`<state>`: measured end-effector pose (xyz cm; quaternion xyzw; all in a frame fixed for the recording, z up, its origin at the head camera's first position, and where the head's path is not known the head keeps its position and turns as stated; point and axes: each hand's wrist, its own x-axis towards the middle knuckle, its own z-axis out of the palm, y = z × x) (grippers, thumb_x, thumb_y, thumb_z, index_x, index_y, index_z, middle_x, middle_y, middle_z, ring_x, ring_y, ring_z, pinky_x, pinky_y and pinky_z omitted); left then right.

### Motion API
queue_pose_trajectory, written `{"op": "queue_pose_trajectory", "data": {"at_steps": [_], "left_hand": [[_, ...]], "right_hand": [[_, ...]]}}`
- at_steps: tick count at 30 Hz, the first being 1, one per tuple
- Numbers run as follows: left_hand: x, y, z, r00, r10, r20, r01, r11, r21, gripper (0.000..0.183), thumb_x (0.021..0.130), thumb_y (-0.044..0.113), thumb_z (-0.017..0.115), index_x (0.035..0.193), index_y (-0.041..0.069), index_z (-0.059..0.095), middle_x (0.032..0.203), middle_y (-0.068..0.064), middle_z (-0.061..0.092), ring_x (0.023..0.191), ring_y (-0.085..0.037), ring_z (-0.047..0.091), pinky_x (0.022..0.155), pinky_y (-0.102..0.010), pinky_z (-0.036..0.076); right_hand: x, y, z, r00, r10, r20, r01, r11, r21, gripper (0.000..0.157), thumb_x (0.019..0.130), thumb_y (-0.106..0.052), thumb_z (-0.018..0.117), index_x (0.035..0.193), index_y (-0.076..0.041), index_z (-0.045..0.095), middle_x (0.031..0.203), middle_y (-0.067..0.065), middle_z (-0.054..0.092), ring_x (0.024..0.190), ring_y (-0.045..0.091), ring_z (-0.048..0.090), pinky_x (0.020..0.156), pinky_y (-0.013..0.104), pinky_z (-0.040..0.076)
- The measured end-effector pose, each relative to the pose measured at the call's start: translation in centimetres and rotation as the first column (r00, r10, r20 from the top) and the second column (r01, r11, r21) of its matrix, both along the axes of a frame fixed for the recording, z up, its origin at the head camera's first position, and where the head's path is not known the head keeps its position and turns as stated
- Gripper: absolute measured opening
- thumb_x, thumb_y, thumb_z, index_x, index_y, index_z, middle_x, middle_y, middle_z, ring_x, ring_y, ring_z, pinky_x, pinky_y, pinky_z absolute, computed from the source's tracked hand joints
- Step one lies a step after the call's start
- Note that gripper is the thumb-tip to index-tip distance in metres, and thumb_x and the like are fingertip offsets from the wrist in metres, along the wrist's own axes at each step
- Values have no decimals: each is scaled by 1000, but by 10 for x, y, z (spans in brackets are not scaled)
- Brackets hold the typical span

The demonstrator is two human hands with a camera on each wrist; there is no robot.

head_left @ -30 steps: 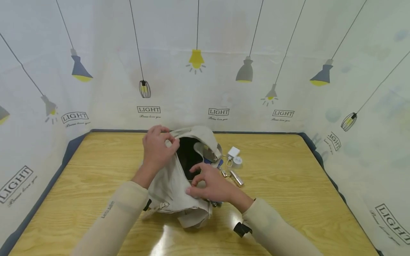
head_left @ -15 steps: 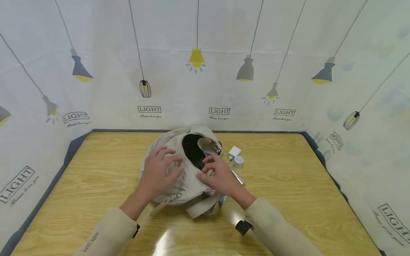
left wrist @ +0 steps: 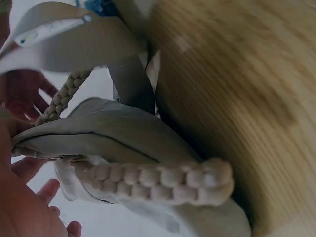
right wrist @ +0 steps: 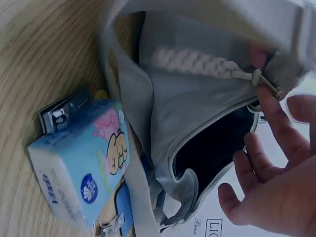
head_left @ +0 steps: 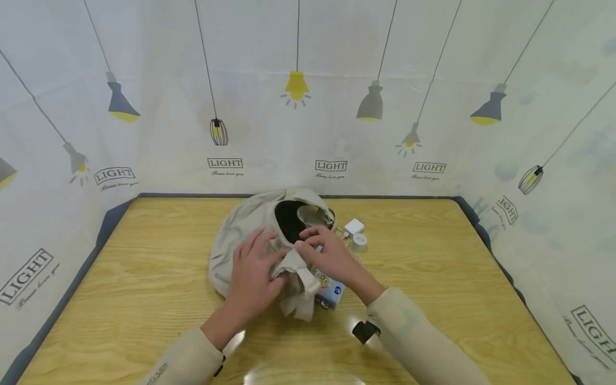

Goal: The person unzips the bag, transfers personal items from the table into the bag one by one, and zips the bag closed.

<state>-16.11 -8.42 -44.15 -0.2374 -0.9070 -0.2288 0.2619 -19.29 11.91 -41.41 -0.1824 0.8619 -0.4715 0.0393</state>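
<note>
A beige fabric bag [head_left: 240, 230] lies on the wooden table, its dark zipped opening [head_left: 289, 219] facing up. My left hand [head_left: 252, 272] grips gathered fabric and strap at the bag's near end. With thumb and index finger my right hand [head_left: 332, 262] pinches the bag's edge by the end of the zip; its other fingers stay loose. A braided zipper pull [right wrist: 192, 64] hangs close to the right fingertips, and another braided pull [left wrist: 158, 182] dangles below the left hand. Folds hide part of both grips.
Right of the bag lie a blue tissue pack [right wrist: 84, 163], a nail clipper [right wrist: 64, 116] and a blue item with a metal clip [right wrist: 123, 202]. Farther back are a white charger [head_left: 353, 227] and a small white round piece [head_left: 359, 241]. A printed curtain [head_left: 269, 149] stands behind.
My left hand has left the far rim of the opening and come nearer, taking hold of the bag's near end. The near end is lifted, and the tissue pack has come into view.
</note>
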Motion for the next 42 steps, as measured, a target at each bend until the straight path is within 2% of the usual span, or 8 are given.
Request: {"op": "queue_pose_trajectory", "data": {"at_steps": [3, 9, 20, 24, 29, 33, 40, 42], "left_hand": [[-7, 1, 1, 999, -3, 32, -1, 993, 118, 21, 72, 17, 75, 93, 14, 78, 130, -7, 59, 137, -32, 39, 102, -58, 32], [-13, -2, 3, 997, -47, 54, 37, 984, 172, 23, 70, 22, 82, 93, 18, 78, 129, -7, 60, 136, -33, 40, 104, -60, 30], [-14, -2, 6, 974, -226, 4, 221, 956, 191, 30, 69, 25, 86, 95, 21, 73, 133, -8, 57, 138, -35, 36, 108, -62, 25], [-16, -2, 6, 961, -276, -27, 276, 941, 198, 23, 71, 25, 83, 92, 22, 73, 133, -9, 57, 139, -37, 36, 109, -63, 24], [-19, -6, 9, 953, -298, -61, 304, 929, 209, 10, 72, 18, 74, 81, 20, 73, 127, -8, 61, 135, -37, 40, 111, -58, 25], [-20, -10, 13, 942, -329, -58, 334, 917, 216, 8, 70, 16, 69, 76, 20, 71, 123, -7, 62, 134, -38, 41, 111, -58, 25], [-20, -11, 14, 903, -425, -63, 429, 884, 183, 7, 69, 15, 72, 67, 21, 69, 118, -4, 63, 131, -40, 43, 107, -62, 27], [-19, -10, 14, 893, -445, -61, 448, 876, 177, 10, 71, 16, 74, 66, 21, 68, 117, -4, 64, 131, -39, 43, 107, -62, 28]], "right_hand": [[1, 3, 2, 999, 44, 5, -44, 999, -8, 25, 99, -24, 55, 100, -6, 73, 134, 12, 54, 123, 31, 51, 93, 49, 47], [-2, 6, -2, 994, 111, 15, -111, 993, 39, 24, 94, -21, 62, 112, -7, 70, 140, 17, 49, 131, 34, 45, 105, 56, 39], [-6, 13, -6, 982, 170, -80, -164, 984, 75, 10, 93, -14, 63, 93, -8, 71, 133, 21, 52, 123, 37, 51, 98, 57, 44], [-9, 18, -4, 978, 195, -80, -187, 978, 95, 11, 91, -14, 64, 94, -9, 73, 135, 18, 52, 126, 37, 49, 97, 57, 43], [-12, 25, -2, 975, 210, -75, -199, 971, 129, 9, 91, -19, 64, 91, -16, 73, 137, 14, 52, 126, 33, 49, 89, 48, 47], [-11, 29, -2, 976, 205, -77, -196, 974, 112, 7, 93, -23, 66, 89, -20, 71, 138, 10, 51, 128, 30, 48, 90, 52, 47], [-11, 26, 0, 972, 124, -199, -101, 987, 122, 8, 87, -25, 73, 83, -19, 74, 129, 13, 56, 121, 33, 51, 91, 52, 45], [-10, 24, 1, 975, 105, -196, -81, 988, 129, 8, 86, -25, 74, 81, -19, 74, 126, 11, 57, 118, 33, 53, 90, 50, 46]]}}
